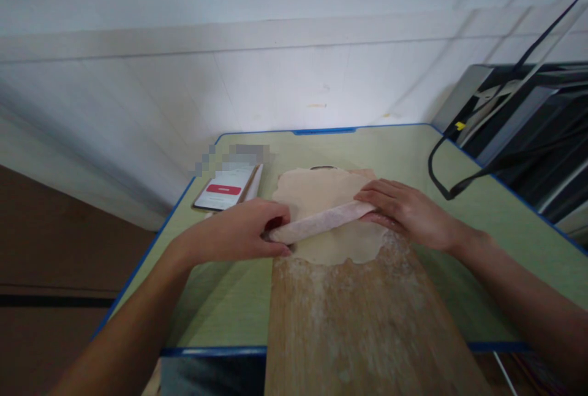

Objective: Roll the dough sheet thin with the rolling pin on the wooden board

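Observation:
A pale, flour-dusted rolling pin [324, 222] lies slantwise across a thin sheet of dough [316, 184], its right end farther from me. My left hand [248, 228] is closed around the pin's left end, thumb on the near side and fingers curled on the far side. At the other end, my right hand [395, 209] grips the pin with its fingers laid over it, hiding that tip. The dough has a wavy, uneven edge and rests on the far part of a wooden board [349, 322] streaked with flour.
Left of the dough, a phone [223, 189] with a lit screen lies on the green, blue-edged table [220, 304]. A dark cable [441, 184] loops over the table's right side, near dark flat items [542, 126]. A white wall [275, 89] stands behind. The board overhangs the near edge.

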Demonstrator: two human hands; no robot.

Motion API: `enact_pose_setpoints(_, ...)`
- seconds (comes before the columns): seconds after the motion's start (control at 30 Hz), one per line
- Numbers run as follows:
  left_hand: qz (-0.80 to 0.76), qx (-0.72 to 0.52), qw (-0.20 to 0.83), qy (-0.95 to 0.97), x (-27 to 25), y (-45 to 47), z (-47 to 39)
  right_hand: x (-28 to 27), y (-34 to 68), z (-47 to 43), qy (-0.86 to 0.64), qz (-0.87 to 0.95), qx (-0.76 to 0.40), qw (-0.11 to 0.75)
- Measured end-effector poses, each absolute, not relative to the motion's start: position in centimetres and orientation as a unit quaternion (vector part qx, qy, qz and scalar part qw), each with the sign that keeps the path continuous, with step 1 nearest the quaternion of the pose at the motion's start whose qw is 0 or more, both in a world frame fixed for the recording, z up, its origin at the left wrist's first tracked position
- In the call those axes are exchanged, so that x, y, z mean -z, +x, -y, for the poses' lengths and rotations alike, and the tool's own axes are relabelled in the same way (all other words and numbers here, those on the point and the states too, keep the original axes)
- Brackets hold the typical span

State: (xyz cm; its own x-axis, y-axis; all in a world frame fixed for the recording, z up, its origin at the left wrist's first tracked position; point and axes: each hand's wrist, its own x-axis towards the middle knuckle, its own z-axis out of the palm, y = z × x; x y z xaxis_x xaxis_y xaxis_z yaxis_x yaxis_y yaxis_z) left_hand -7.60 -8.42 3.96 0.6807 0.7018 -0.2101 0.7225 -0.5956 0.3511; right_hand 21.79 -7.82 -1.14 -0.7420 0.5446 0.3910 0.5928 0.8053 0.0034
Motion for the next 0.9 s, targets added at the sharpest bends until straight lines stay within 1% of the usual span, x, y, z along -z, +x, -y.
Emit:
enact_pose_setpoints(0.07,-0.412,0.017,0.188,0.891,-3.8,-7.6,8.3,1.0,22.1,7.7,-0.312,0.929,0.075,0.182)
enact_pose_setpoints(0.13,-0.430,-0.020,0.157,0.889,-3.5,-7.6,8.1,0.8,22.5,7.6,-0.324,0.927,0.071,0.176)
enact_pose_setpoints(0.23,-0.445,-0.068,0.117,0.885,-3.1,-7.4,7.9,0.3,23.0,7.5,-0.338,0.927,0.038,0.158)
enact_pose_setpoints(0.3,-0.445,-0.071,0.100,0.887,-2.9,-7.3,7.8,0.1,23.0,7.6,-0.340,0.927,0.018,0.157)
enact_pose_setpoints(0.4,-0.460,-0.045,0.056,0.885,-2.8,-7.2,7.8,0.2,22.9,7.6,-0.356,0.920,-0.004,0.164)
enact_pose_setpoints(0.53,-0.476,0.009,-0.018,0.879,-2.6,-7.2,7.8,0.7,23.0,7.4,-0.385,0.911,-0.023,0.145)
enact_pose_setpoints(0.7,-0.480,0.069,-0.039,0.873,-2.2,-7.2,7.8,0.8,23.2,7.1,-0.364,0.920,-0.017,0.145)
enact_pose_setpoints(0.8,-0.484,0.067,-0.058,0.871,-2.1,-6.9,8.1,0.5,23.2,7.1,-0.352,0.923,-0.008,0.154)
enact_pose_setpoints(0.9,-0.492,0.070,-0.051,0.866,-2.0,-6.2,8.4,0.3,23.2,7.3,-0.370,0.914,-0.002,0.165)
